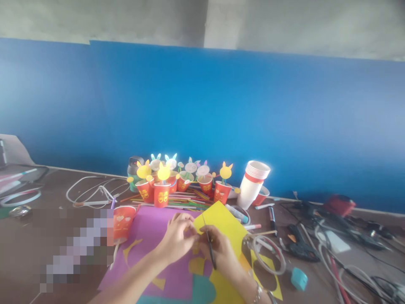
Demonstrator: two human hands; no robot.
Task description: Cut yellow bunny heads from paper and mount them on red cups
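Head view: right hand (220,247) holds dark-handled scissors (211,255) near centre, blades angled up and far, likely so the tips stay by the fingertips. Left hand (177,237), just left, has thumb and fingers bunched as if steadying something small; can't tell what, if anything, is pinched. Yellow sheet (223,219) lies under and beyond the right hand; purple sheet (148,223) spreads left, probably as a work surface; yellow scraps (132,250) lie on it. Far centre, red cups (162,195) hold upright animal-face figures (163,171), presumably for support. Stacked white cups (248,190) lean far right, seemingly parked in reach.
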